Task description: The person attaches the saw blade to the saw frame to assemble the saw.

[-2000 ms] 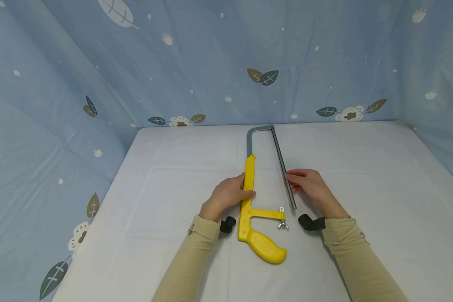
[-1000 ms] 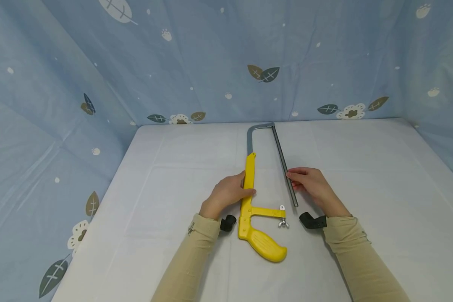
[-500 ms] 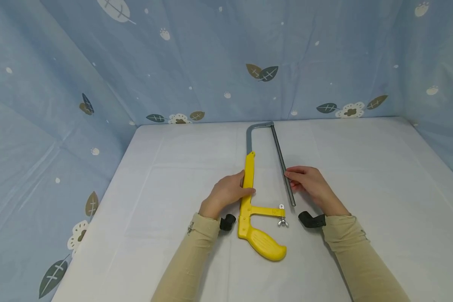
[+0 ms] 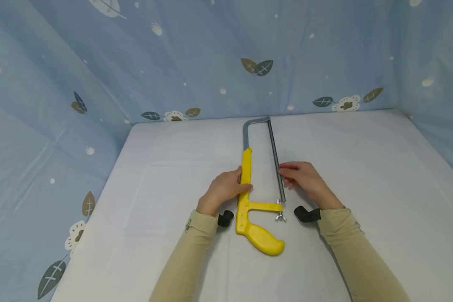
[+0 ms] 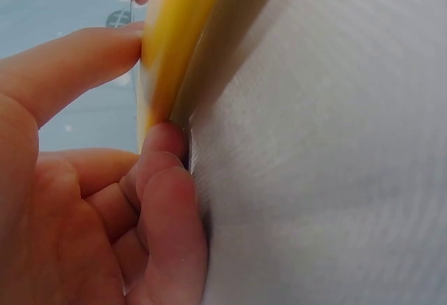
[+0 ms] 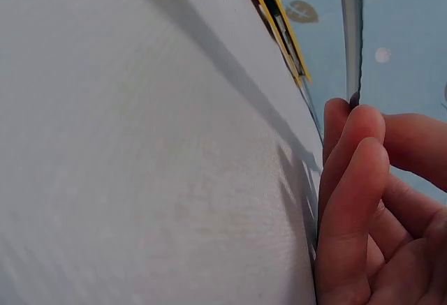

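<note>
A hacksaw with a yellow frame (image 4: 264, 206) and a grey front bow (image 4: 245, 134) lies on the white table, its yellow handle (image 4: 264, 240) toward me. My left hand (image 4: 222, 188) grips the spine, thumb on the inner side; in the left wrist view the fingers curl at the yellow bar (image 5: 183, 29). My right hand (image 4: 305, 180) pinches the saw blade (image 4: 273, 142) below its middle. The blade's far end sits at the bow tip. Its near end overlaps the metal pin above the wing nut (image 4: 281, 217). The toothed blade (image 6: 353, 33) stands above its shadow in the right wrist view.
A white cloth (image 4: 166, 176) covers the table. Blue patterned curtains (image 4: 196, 54) rise at the back and on both sides. Black wrist mounts (image 4: 307, 214) stick out beside each sleeve, close to the saw.
The right hand has swung the blade's near end left toward the frame, so it now overlaps the pin. The left hand keeps its hold. The head view has shifted slightly.
</note>
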Demonstrator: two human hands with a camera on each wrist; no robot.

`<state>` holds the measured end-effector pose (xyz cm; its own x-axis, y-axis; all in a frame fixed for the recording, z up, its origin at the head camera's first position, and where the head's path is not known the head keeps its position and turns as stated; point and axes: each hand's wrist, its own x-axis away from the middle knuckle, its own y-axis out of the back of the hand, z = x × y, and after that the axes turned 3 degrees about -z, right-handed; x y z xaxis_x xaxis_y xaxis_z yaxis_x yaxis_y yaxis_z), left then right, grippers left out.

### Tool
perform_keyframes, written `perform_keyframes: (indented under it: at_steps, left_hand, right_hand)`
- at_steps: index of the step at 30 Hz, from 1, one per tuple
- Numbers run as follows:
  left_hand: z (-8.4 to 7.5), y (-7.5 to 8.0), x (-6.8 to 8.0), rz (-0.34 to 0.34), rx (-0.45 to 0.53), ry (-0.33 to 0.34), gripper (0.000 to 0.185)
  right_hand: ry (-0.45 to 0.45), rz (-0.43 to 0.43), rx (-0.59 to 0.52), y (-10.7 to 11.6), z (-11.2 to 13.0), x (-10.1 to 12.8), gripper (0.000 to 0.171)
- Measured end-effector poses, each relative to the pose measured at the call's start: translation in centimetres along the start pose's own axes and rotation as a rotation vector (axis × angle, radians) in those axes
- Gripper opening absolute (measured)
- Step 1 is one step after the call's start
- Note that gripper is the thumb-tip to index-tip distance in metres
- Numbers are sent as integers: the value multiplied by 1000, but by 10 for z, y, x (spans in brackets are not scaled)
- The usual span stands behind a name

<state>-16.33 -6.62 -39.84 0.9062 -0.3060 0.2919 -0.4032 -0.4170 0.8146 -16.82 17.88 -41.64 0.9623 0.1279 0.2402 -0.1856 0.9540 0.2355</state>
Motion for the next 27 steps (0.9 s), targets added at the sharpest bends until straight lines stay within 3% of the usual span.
perform_keyframes:
  at_steps: [7, 14, 27]
  left_hand:
    - [0, 0, -2, 4, 3, 8, 78]
    - [-1, 0, -1, 3, -8, 16, 78]
    - [-2, 1, 0, 4, 16, 23, 77]
  right_hand:
    - [4, -7, 15, -2, 2, -2, 37]
    - [-3, -33, 131, -7, 2, -4, 36]
    - [7, -41, 155, -8, 2, -4, 34]
